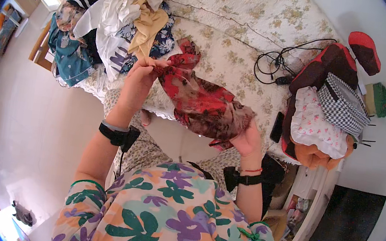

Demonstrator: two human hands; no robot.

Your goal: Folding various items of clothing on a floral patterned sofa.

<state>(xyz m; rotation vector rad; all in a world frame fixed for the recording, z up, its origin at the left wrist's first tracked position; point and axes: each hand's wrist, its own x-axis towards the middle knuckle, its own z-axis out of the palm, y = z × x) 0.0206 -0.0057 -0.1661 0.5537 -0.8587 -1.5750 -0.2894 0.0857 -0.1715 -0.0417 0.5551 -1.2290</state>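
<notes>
A thin red, brown and grey patterned garment (196,97) stretches between my two hands over the near edge of the bed. My left hand (143,73) pinches its gathered upper left part between thumb and fingers. At the lower right end, my right hand (249,139) holds the cloth, and its fingers are partly hidden behind the fabric. One loose flap of the garment lies up onto the floral bedspread (230,53). A smaller piece hangs below, near my right wrist.
At the left of the bed is a heap of clothes (118,20). On the right lie a coiled black cable (269,65), a black phone (277,126), a white floral cushion (318,121), a houndstooth pouch (344,103) and a red-edged dark sole-shaped piece (365,52).
</notes>
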